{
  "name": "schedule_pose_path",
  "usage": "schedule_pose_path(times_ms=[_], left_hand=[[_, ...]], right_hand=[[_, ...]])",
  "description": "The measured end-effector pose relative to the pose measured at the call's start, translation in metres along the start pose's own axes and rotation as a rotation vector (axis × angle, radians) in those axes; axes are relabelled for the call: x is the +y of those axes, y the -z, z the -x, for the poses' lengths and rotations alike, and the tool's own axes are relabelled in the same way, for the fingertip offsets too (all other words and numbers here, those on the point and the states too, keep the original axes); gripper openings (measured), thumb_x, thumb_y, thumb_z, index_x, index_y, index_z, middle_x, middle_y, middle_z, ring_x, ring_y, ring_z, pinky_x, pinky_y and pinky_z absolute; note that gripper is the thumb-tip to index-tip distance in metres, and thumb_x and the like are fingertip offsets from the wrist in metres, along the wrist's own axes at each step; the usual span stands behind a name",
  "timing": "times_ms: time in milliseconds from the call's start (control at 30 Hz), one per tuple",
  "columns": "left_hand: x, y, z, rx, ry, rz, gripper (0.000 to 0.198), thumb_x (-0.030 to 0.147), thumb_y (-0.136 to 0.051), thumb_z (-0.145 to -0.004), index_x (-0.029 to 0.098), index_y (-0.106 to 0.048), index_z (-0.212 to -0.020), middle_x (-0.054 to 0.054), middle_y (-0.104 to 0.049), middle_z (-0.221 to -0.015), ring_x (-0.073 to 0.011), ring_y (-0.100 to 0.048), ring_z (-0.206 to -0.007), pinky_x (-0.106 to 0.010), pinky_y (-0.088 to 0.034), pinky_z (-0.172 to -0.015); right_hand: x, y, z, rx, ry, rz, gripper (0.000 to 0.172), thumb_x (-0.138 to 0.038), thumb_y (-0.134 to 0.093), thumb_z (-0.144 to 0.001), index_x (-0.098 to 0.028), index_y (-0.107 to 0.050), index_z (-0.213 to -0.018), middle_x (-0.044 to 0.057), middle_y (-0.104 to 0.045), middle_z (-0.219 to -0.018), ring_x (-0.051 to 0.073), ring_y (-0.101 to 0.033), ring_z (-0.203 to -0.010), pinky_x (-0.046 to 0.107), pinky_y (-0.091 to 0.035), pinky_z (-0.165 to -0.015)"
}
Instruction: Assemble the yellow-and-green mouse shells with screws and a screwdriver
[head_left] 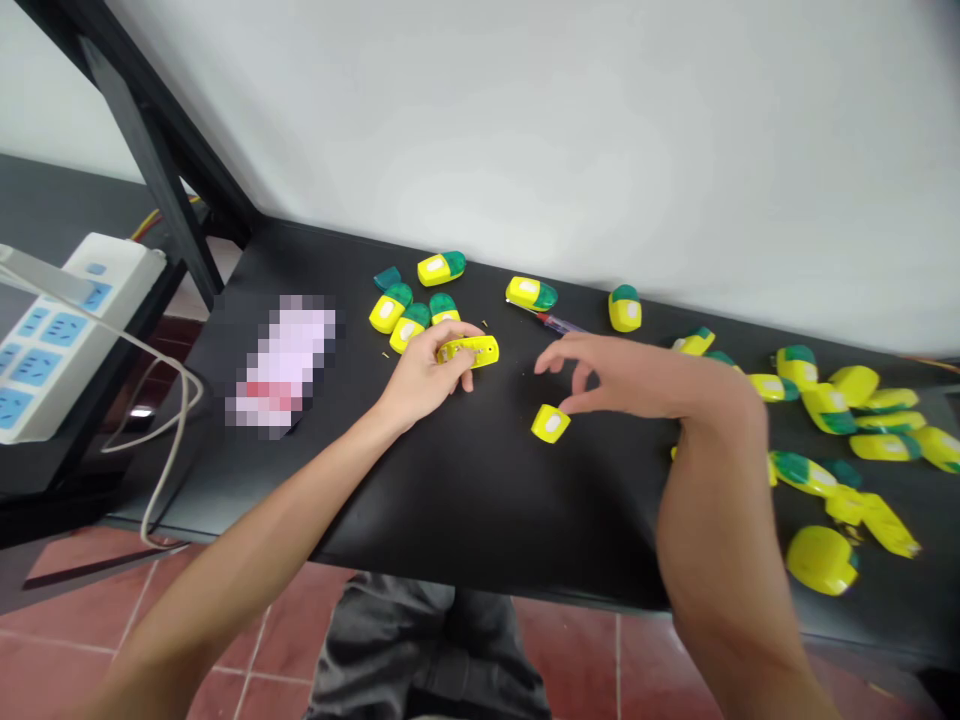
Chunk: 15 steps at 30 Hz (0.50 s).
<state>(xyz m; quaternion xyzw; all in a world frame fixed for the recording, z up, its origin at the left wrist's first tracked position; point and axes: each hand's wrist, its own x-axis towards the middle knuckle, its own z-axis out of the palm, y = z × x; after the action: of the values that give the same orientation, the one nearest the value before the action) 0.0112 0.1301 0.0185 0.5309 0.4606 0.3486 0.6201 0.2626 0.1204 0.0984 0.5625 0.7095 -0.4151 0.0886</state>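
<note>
Black tabletop [465, 520] spans mid-frame; at centre the left hand [429, 372] grips a hollow yellow casing [486, 350]; right of centre, the right hand [619, 375], fingers parted, hangs beside a yellow cover [551, 424].

Seen from above, a person's two bare hands work over a black table [465, 520]. The left hand [424, 375] grips an open yellow plastic shell [488, 350]. The right hand [604, 372], fingers parted, is at a small yellow cap [551, 424]. Behind it lies a screwdriver [561, 325]. Yellow-and-green cases [827, 408] crowd the right; a white power strip [91, 262] sits far left.
</note>
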Motion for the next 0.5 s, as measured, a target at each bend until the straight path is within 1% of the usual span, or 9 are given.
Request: schedule_pose_path(times_ms=[67,133,167,200,300,367,400,467,500], left_hand=[[0.000,0.000,0.000,0.003,0.001,0.005,0.022,0.012,-0.062,-0.090,0.015,-0.070,-0.110,0.004,-0.063,-0.061,-0.0082,-0.056,-0.048,-0.020,-0.040,-0.049],[0.000,0.000,0.000,-0.003,-0.008,0.009,0.023,0.011,-0.061,-0.090,0.015,-0.071,-0.111,0.004,-0.063,-0.062,-0.0082,-0.058,-0.049,-0.019,-0.040,-0.049],[0.000,0.000,0.000,-0.010,-0.015,0.004,0.023,0.011,-0.061,-0.090,0.015,-0.071,-0.110,0.004,-0.063,-0.061,-0.0082,-0.058,-0.050,-0.019,-0.040,-0.049],[0.001,0.000,0.000,-0.018,-0.023,-0.001,0.022,0.011,-0.061,-0.090,0.015,-0.070,-0.109,0.004,-0.063,-0.060,-0.0081,-0.058,-0.050,-0.019,-0.040,-0.049],[0.001,-0.001,0.000,-0.035,-0.035,-0.016,0.019,0.012,-0.061,-0.091,0.015,-0.069,-0.108,0.005,-0.063,-0.059,-0.0079,-0.056,-0.047,-0.019,-0.039,-0.048],[0.000,-0.002,0.000,-0.036,-0.041,-0.026,0.019,0.011,-0.060,-0.091,0.015,-0.068,-0.108,0.005,-0.062,-0.056,-0.0076,-0.054,-0.045,-0.019,-0.039,-0.048],[0.000,-0.002,-0.001,-0.034,-0.048,-0.032,0.019,0.011,-0.060,-0.091,0.015,-0.068,-0.107,0.006,-0.061,-0.054,-0.0074,-0.053,-0.045,-0.019,-0.038,-0.048],[-0.002,-0.003,-0.002,-0.036,-0.069,-0.036,0.019,0.010,-0.059,-0.091,0.015,-0.068,-0.106,0.006,-0.061,-0.055,-0.0071,-0.054,-0.045,-0.018,-0.039,-0.048],[-0.002,-0.003,-0.003,-0.039,-0.079,-0.036,0.019,0.009,-0.059,-0.091,0.015,-0.068,-0.106,0.006,-0.061,-0.056,-0.0071,-0.055,-0.046,-0.018,-0.039,-0.049]], right_hand=[[0.006,-0.013,-0.001,-0.056,0.064,0.003,0.035,-0.031,-0.073,-0.078,-0.028,-0.072,-0.112,0.007,-0.065,-0.121,0.022,-0.069,-0.090,0.036,-0.055,-0.076],[0.013,-0.026,-0.001,-0.048,0.117,-0.008,0.020,-0.033,-0.069,-0.083,-0.026,-0.073,-0.101,0.007,-0.062,-0.120,0.020,-0.067,-0.089,0.037,-0.056,-0.080],[0.017,-0.031,0.000,-0.024,0.135,-0.025,0.017,-0.036,-0.067,-0.086,-0.025,-0.073,-0.098,0.007,-0.062,-0.117,0.020,-0.066,-0.088,0.038,-0.056,-0.079],[0.019,-0.035,0.001,0.013,0.149,-0.050,0.018,-0.038,-0.066,-0.088,-0.025,-0.072,-0.097,0.007,-0.062,-0.115,0.019,-0.065,-0.085,0.037,-0.056,-0.078],[0.018,-0.044,0.009,0.186,0.179,-0.130,0.021,-0.041,-0.064,-0.093,-0.023,-0.070,-0.100,0.007,-0.062,-0.106,0.018,-0.062,-0.078,0.037,-0.056,-0.073],[0.005,-0.052,0.017,0.295,0.210,-0.136,0.020,-0.039,-0.064,-0.095,-0.022,-0.070,-0.104,0.007,-0.063,-0.106,0.017,-0.062,-0.077,0.037,-0.056,-0.074],[-0.005,-0.058,0.021,0.323,0.236,-0.121,0.019,-0.037,-0.065,-0.096,-0.022,-0.070,-0.108,0.007,-0.064,-0.108,0.018,-0.063,-0.080,0.038,-0.057,-0.077],[-0.029,-0.076,0.028,0.313,0.327,-0.105,0.023,-0.032,-0.068,-0.098,-0.022,-0.069,-0.119,0.009,-0.065,-0.121,0.020,-0.067,-0.094,0.039,-0.060,-0.087],[-0.042,-0.087,0.030,0.303,0.393,-0.091,0.027,-0.029,-0.070,-0.098,-0.022,-0.068,-0.124,0.009,-0.065,-0.127,0.022,-0.067,-0.106,0.041,-0.059,-0.095]])
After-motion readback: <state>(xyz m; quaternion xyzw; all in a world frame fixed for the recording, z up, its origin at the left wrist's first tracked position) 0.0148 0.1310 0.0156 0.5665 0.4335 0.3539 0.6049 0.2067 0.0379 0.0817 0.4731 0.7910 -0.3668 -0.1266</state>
